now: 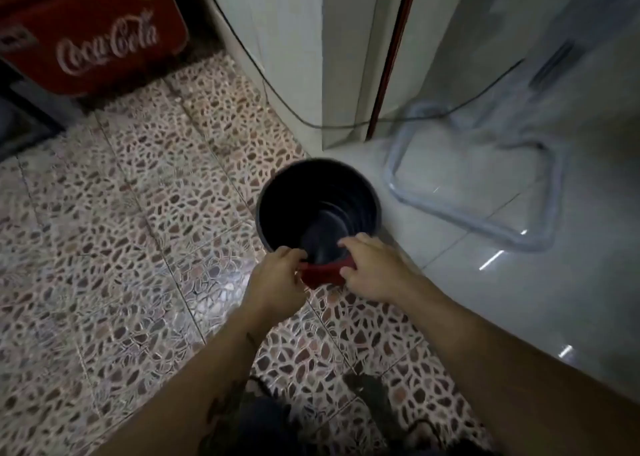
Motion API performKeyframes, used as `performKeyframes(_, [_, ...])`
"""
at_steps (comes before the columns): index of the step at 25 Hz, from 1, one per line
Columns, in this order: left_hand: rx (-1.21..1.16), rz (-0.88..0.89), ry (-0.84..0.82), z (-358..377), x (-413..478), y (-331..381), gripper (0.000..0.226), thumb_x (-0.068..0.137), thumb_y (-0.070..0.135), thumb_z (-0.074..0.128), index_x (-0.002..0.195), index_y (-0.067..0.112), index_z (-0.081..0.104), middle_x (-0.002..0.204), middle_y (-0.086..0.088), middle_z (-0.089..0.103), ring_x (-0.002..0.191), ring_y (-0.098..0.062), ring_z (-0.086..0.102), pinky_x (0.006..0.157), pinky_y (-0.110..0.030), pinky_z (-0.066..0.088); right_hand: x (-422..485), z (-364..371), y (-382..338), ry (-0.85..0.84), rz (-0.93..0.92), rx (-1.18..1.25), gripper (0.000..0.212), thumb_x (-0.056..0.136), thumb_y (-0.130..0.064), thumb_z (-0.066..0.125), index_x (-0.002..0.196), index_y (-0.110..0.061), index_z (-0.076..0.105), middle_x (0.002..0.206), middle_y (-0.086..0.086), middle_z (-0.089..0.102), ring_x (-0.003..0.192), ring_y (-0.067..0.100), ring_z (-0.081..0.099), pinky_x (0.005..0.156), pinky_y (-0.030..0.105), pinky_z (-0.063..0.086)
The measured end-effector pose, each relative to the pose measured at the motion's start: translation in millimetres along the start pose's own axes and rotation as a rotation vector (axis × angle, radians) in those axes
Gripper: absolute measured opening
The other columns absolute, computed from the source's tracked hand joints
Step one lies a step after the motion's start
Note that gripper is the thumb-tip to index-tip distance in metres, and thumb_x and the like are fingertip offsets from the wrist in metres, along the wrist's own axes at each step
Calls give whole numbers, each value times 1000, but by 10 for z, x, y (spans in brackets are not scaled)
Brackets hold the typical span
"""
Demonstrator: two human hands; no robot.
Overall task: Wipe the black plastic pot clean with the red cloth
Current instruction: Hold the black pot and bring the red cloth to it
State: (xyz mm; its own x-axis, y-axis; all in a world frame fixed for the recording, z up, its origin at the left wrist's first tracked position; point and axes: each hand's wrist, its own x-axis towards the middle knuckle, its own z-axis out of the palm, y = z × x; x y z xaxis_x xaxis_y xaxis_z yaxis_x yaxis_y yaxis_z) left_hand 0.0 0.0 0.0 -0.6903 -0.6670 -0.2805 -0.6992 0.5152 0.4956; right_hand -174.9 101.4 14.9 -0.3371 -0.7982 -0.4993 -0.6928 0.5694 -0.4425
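Note:
A black plastic pot (317,192) stands upright on the floor, its open mouth facing me and its inside dark. A red cloth (323,274) is stretched over the pot's near rim between my two hands. My left hand (277,279) pinches the cloth's left end at the rim. My right hand (372,270) grips the cloth's right end, fingers curled over the rim. Part of the cloth is hidden under my fingers.
A red Coca-Cola crate (93,30) sits at the far left. A white wall corner (277,40) with a dark cable (346,125) rises behind the pot. A clear plastic stool frame (478,192) lies on the white tiles to the right. Pebble-patterned floor (138,213) spreads left.

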Motion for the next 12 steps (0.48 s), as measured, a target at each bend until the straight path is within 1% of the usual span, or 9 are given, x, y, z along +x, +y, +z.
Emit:
performKeyframes(1, [58,46,3,174,63,-129,53,73,15,52,125,17,61,121,-3,63,108,-27,59,91,-40,48,130,206,14,-20,-57,-76,66,89,-37,57,150,-21,37,147,4,44,136,28,39,114,48,30])
performKeyframes(3, [197,157,60,547,250,-413,57,73,12,59,129,15,58,125,-5,63,112,-29,58,99,-41,44,427,609,82,-77,-130,-254,76,87,-39,58,154,-19,28,154,7,37,142,29,31,120,57,13])
performKeyframes(4, [240,187,82,637,334,-531,59,72,14,61,131,14,57,126,-5,63,114,-29,58,104,-43,40,521,748,111,-122,-137,-309,81,86,-40,58,155,-19,23,155,8,35,144,30,29,120,62,6])
performKeyframes(5, [273,229,88,770,408,-666,60,73,16,60,133,14,55,128,-5,62,117,-28,57,110,-45,35,624,885,175,-126,-143,-338,80,85,-39,59,155,-21,24,153,7,39,142,31,32,119,65,3])
performKeyframes(6, [312,259,96,861,448,-738,61,73,18,59,134,15,54,130,-4,61,119,-26,56,114,-45,30,685,959,241,-109,-157,-355,72,86,-37,60,151,-25,31,146,5,48,138,30,39,119,65,3])
performKeyframes(7, [344,294,123,940,491,-816,61,73,20,58,134,15,53,130,-3,62,120,-24,56,116,-44,27,725,1002,315,-56,-194,-379,58,88,-35,59,144,-30,42,136,2,58,130,28,47,119,61,8])
performKeyframes(9, [349,331,189,1022,544,-880,59,74,20,58,133,16,55,127,-2,64,117,-22,58,115,-42,27,770,1009,422,82,-278,-366,36,92,-31,59,128,-36,59,120,-3,68,119,24,57,114,48,24])
performKeyframes(10, [327,347,229,1037,561,-883,57,75,19,57,132,16,56,125,-2,65,115,-23,59,113,-41,29,759,990,442,124,-299,-325,32,93,-30,60,124,-37,63,117,-4,70,116,24,58,108,43,31])
performKeyframes(12, [320,378,284,1054,482,-841,54,78,19,54,132,15,56,124,-4,65,109,-27,61,106,-40,36,638,985,468,192,-336,-270,31,93,-28,61,122,-39,67,113,-5,72,111,23,60,101,38,36])
